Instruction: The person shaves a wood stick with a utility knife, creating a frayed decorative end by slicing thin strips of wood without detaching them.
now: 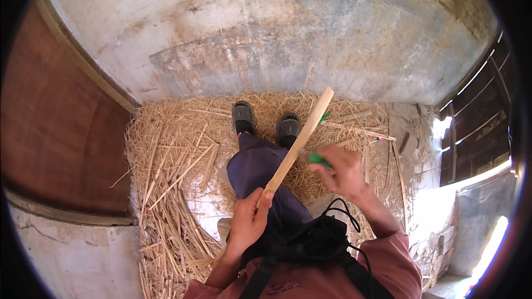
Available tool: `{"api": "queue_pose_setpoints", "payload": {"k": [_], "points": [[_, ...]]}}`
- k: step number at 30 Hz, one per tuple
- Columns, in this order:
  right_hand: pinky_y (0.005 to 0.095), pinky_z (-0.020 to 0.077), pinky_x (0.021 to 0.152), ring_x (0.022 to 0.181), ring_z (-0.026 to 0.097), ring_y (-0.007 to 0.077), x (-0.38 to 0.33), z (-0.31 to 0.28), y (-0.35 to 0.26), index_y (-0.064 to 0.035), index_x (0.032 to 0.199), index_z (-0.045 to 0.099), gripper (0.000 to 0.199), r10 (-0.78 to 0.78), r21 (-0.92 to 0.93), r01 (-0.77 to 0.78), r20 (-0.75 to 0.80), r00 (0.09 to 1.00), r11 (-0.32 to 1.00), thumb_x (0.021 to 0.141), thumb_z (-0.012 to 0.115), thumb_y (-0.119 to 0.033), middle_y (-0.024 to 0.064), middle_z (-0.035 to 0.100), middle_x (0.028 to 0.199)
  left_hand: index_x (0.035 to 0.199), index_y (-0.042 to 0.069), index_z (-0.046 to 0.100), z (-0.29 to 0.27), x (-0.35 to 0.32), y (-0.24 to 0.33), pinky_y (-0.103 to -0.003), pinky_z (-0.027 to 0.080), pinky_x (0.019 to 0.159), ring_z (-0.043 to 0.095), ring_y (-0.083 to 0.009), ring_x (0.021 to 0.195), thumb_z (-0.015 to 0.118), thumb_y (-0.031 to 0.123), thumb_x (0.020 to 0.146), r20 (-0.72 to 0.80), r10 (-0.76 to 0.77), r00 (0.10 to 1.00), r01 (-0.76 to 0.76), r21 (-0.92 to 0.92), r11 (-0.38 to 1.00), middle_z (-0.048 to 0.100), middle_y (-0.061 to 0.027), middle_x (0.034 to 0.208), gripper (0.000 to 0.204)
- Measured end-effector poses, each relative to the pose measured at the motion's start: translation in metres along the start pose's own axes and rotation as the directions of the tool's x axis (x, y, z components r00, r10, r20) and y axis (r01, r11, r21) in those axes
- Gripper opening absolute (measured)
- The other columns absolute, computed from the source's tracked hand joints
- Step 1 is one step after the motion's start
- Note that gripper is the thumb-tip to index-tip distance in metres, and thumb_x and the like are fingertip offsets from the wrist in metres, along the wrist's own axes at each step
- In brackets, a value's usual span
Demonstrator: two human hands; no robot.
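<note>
My left hand [248,218] is closed around the near end of a long pale wooden stick [299,144]. The stick slants up and away to the right over my legs, and its far end is the broader one. To the right of the stick, my right hand [343,173] is closed on a green-handled tool [318,159]. Motion smears this hand a little, and the tool's working end cannot be made out clearly. A small gap shows between the right hand and the stick. Beyond the stick lies another small green thing [325,117], partly hidden behind it.
Wood shavings [260,97] cover the floor around my dark shoes [244,116]. Several thin wooden strips [172,227] are heaped at the left. A stained wall [249,33] stands ahead, a brown door panel [66,127] at the left, and dark slats [479,116] at the right.
</note>
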State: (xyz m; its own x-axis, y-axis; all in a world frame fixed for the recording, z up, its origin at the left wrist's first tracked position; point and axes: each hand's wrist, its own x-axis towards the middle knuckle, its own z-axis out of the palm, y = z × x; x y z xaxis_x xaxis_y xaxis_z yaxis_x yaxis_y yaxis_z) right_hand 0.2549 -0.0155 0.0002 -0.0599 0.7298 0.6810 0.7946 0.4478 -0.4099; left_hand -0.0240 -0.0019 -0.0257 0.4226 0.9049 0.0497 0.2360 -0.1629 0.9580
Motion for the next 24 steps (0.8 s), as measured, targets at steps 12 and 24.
{"api": "queue_pose_setpoints", "payload": {"k": [12, 24], "points": [[0.0370, 0.0515, 0.053, 0.061, 0.069, 0.0218, -0.003, 0.013, -0.028, -0.0070, 0.105, 0.074, 0.032, -0.058, -0.054, 0.061, 0.062, 0.996, 0.997, 0.091, 0.089, -0.031, 0.0030, 0.064, 0.080, 0.088, 0.000, 0.060, 0.008, 0.006, 0.034, -0.033, 0.039, 0.055, 0.050, -0.0091, 0.059, 0.058, 0.021, 0.116, -0.048, 0.000, 0.999, 0.007, 0.142, 0.990, 0.055, -0.0041, 0.064, 0.035], [0.0349, 0.0503, 0.053, 0.059, 0.066, 0.0200, 0.004, 0.005, -0.028, -0.0078, 0.103, 0.074, 0.032, -0.101, -0.111, 0.106, 0.048, 0.994, 0.988, 0.089, 0.090, -0.032, 0.0019, 0.063, 0.079, 0.085, 0.001, 0.057, 0.007, 0.001, 0.039, -0.033, 0.039, 0.054, 0.049, -0.0087, 0.058, 0.058, 0.021, 0.116, -0.038, -0.021, 0.999, 0.026, 0.117, 0.993, 0.053, -0.0044, 0.062, 0.037]]}}
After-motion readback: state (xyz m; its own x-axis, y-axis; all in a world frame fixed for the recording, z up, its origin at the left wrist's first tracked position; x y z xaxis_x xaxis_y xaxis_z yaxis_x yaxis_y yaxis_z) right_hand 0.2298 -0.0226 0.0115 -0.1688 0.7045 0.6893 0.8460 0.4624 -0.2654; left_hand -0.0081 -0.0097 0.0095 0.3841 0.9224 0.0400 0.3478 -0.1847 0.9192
